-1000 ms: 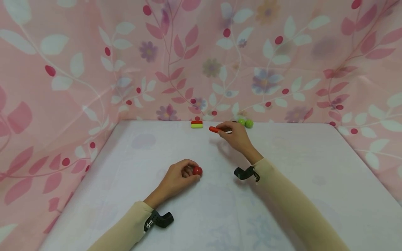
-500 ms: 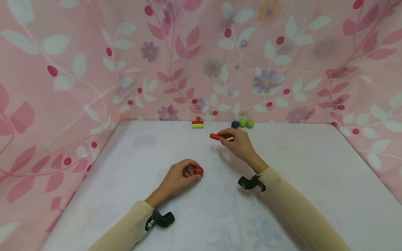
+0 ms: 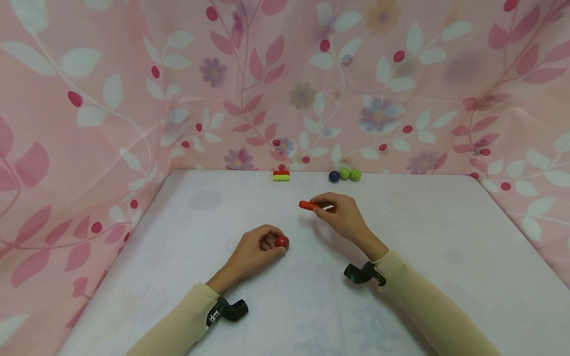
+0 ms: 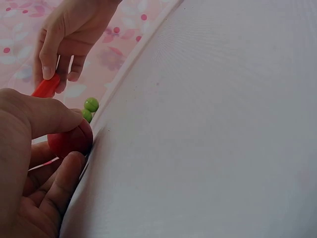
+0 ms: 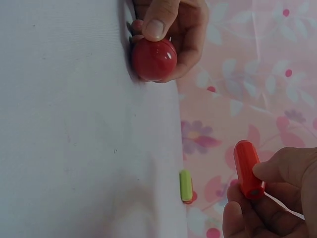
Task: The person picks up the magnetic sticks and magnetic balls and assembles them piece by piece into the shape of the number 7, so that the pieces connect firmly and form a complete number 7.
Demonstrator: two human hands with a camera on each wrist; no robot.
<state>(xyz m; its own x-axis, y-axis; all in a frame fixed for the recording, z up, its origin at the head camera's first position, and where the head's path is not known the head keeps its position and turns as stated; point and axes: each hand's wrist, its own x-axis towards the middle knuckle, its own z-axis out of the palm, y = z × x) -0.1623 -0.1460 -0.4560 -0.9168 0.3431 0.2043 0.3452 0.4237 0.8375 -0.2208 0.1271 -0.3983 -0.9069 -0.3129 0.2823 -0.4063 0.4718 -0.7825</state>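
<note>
My left hand (image 3: 251, 254) holds a glossy red ball (image 3: 282, 242) between thumb and fingers, low over the white table. A seam line crosses the ball (image 4: 74, 141) in the left wrist view. Farther right and forward, my right hand (image 3: 346, 217) pinches a short red rod (image 3: 307, 205) between thumb and fingers, raised above the table. In the right wrist view the rod (image 5: 246, 166) looks faceted, with a small dark dot on its end face. A gap separates the rod from the ball.
Along the back edge of the white table (image 3: 423, 222) lie a red rod (image 3: 281, 172) and a yellow-green rod (image 3: 281, 178), side by side. Right of them are a dark blue ball (image 3: 334, 176) and two green balls (image 3: 355, 175). A pink floral cloth (image 3: 258, 89) hangs behind.
My right hand has drawn back from the rear of the table toward me with the red rod, uncovering the dark blue ball. The left hand and its red ball have stayed put.
</note>
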